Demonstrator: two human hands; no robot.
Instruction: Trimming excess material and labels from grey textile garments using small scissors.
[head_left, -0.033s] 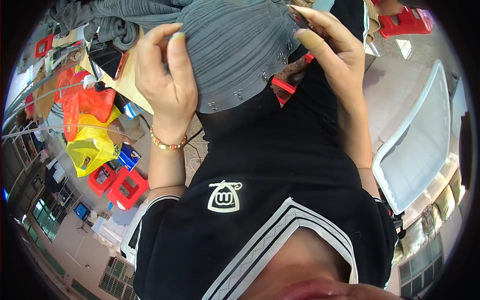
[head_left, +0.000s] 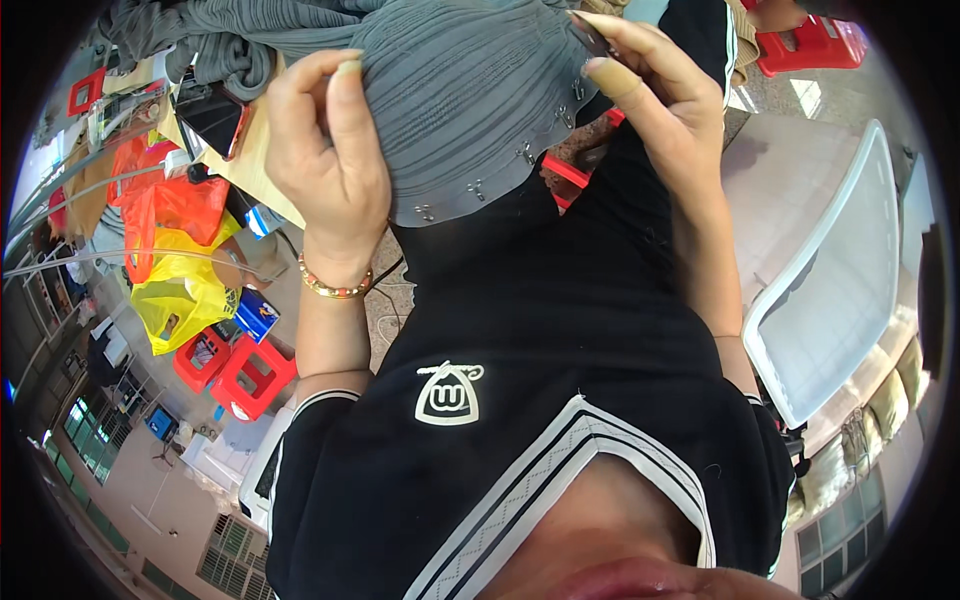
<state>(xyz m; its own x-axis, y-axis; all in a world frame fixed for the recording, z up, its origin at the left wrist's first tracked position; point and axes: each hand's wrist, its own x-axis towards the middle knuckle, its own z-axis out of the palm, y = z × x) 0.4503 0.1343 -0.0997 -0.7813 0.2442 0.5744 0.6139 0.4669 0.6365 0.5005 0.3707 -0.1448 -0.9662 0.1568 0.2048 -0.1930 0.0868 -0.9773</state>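
Observation:
Grey pleated fabric (head_left: 455,110) stretches between my two hands in the upper middle. Along its near and right edge runs a smooth band with several small metal hooks (head_left: 475,190). My left hand (head_left: 335,150) pinches the fabric's left side between thumb and fingers. At the upper right edge, my right hand (head_left: 665,105) is closed, thumb and fingertips around the end of the band. A small dark piece (head_left: 590,38) shows between those fingers; I cannot make out what it is.
More grey fabric (head_left: 225,55) is heaped at the far left, by a dark phone (head_left: 212,118) on the table. Orange and yellow plastic bags (head_left: 185,290) hang at left above red stools (head_left: 255,375). A white plastic bin (head_left: 830,290) stands at right.
Both hands and the grey fabric have shifted very slightly left. Their grip looks the same.

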